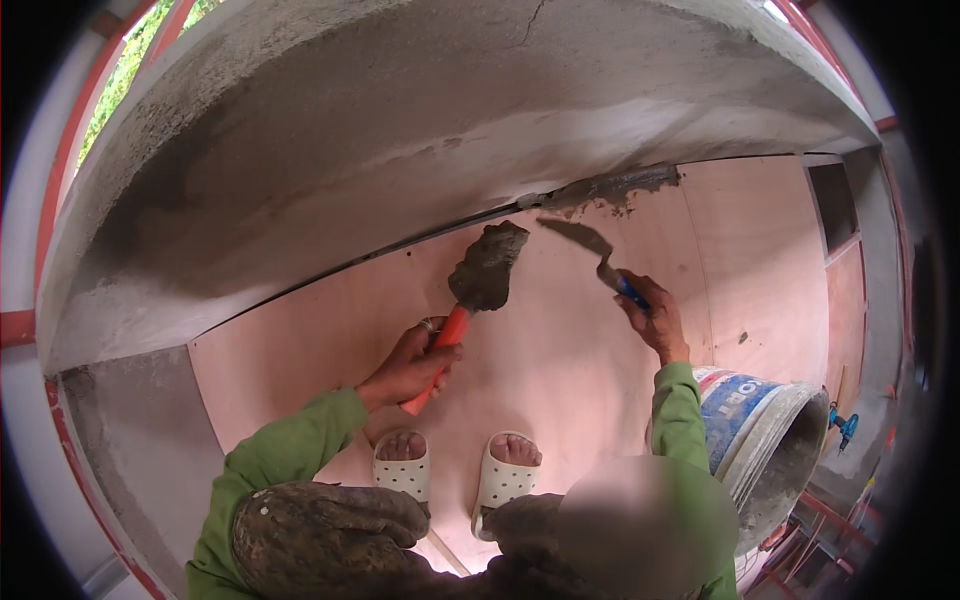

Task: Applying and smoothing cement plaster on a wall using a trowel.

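My left hand is closed round the orange handle of a tool whose flat head carries a thick lump of wet grey mortar. The mortar hides the shape of that head. In my right hand is a pointing trowel with a blue handle, its narrow blade smeared grey and aimed toward the joint at the wall's foot. Fresh mortar fills part of that joint and spills onto the pinkish board. The trowel tip is close to the mortar's left end.
A grey cement wall curves across the far side, with a dark gap along its foot. To my right a mortar-stained bucket lies tilted, its mouth facing right. Beyond it is a blue power tool. My feet in white sandals stand on the board.
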The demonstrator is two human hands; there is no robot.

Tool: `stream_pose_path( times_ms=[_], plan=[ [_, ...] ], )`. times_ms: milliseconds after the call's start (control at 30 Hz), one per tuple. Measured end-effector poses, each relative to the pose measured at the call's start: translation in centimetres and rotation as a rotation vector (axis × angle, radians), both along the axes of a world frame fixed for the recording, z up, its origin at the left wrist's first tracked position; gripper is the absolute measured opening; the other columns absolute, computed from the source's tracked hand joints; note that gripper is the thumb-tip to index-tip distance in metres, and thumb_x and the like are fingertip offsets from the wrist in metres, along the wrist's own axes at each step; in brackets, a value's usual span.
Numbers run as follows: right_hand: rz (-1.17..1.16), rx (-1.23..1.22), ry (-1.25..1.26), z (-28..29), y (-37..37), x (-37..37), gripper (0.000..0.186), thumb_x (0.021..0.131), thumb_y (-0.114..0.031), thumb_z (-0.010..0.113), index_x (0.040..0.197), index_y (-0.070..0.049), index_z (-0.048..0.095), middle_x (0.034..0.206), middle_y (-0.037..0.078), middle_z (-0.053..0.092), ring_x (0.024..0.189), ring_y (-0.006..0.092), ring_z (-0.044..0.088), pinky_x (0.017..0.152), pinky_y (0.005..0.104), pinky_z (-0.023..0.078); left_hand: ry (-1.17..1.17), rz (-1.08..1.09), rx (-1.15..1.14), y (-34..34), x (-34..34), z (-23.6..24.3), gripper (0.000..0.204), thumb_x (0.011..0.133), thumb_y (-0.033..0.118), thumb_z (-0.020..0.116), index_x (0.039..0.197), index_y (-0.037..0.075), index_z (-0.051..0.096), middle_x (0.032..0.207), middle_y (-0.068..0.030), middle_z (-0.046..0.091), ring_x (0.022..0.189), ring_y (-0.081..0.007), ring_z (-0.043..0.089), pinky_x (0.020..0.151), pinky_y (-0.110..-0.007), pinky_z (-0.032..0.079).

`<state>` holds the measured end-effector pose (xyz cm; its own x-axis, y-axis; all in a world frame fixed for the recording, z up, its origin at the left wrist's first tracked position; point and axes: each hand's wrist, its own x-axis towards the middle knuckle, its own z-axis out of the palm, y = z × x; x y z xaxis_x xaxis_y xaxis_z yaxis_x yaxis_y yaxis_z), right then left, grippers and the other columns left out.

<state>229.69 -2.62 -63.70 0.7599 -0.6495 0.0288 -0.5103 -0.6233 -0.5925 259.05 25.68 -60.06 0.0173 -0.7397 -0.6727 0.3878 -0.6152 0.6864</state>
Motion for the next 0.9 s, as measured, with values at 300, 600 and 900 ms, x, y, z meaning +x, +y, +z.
stream_pose_path(
  times_ms=[300, 600, 900],
  plan=[
    [0.075, -0.081, 0.158, -1.7, -0.4, 0.4, 0.044, 0.09, -0.03, 0.07, 0.131, -0.021, 0.061, 0.097, 0.005, 0.067, 0.084, 0.0297, 0.065, 0.077, 0.0417, 0.046, 0.023, -0.04, -0.081, -0.5, 0.9, -0.8, 0.054, 0.097, 0.021, 0.059, 0.142, -0.002, 0.037, 0.082, -0.0025, 0.053, 0.06, -0.0088, 0.053, 0.051, -0.028, 0.049],
    [0.072, -0.123, 0.163, -2.9, -0.9, 1.8, 0.044, 0.089, -0.033, 0.069, 0.131, -0.021, 0.061, 0.099, 0.004, 0.067, 0.086, 0.0293, 0.065, 0.075, 0.0424, 0.044, 0.015, -0.058, -0.109, -1.1, 1.1, -1.2, 0.048, 0.097, 0.021, 0.058, 0.137, 0.0, 0.04, 0.083, -0.0016, 0.053, 0.058, -0.0087, 0.052, 0.05, -0.027, 0.047],
    [0.075, -0.24, 0.291, -1.8, -2.5, 3.8, 0.04, 0.088, -0.034, 0.07, 0.126, -0.023, 0.062, 0.094, 0.004, 0.067, 0.081, 0.0297, 0.065, 0.072, 0.044, 0.044, 0.018, -0.029, -0.127, -2.0, 1.4, -1.7, 0.047, 0.098, 0.02, 0.057, 0.136, -0.002, 0.042, 0.087, -0.0027, 0.054, 0.058, -0.0096, 0.053, 0.049, -0.028, 0.047]
  ],
)
